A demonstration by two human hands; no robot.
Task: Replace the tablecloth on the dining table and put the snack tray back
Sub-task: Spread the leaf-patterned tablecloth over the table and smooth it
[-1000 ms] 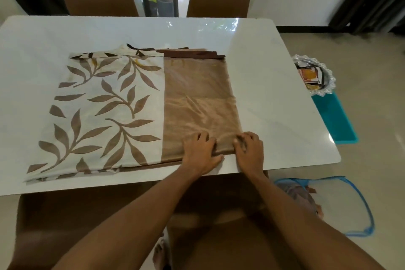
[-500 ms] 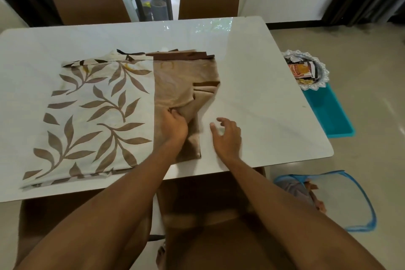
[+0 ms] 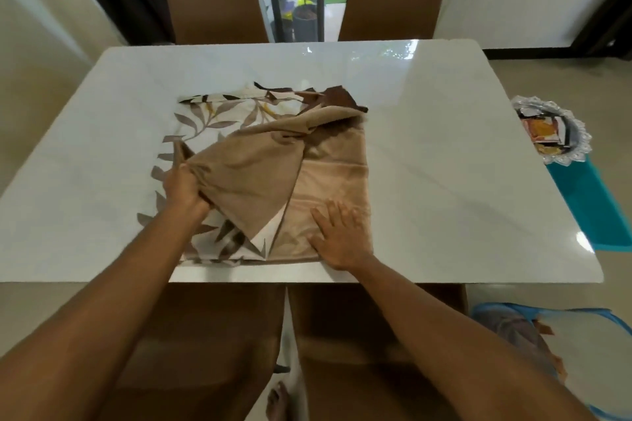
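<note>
Left hand gripping bunched tan tablecloth, right hand flat, fingers spread on it, glossy white table

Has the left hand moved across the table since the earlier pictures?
Yes. The left hand went left and away from the near edge of the table, pulling a brown tablecloth layer over the leaf pattern.

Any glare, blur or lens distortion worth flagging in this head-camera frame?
Head view: window glare streaks the far edge of the table; the wide-angle lens bows its sides; the tablecloth, held by left hand and right hand, looks slightly soft; the snack tray at the right margin is smeared.
</note>
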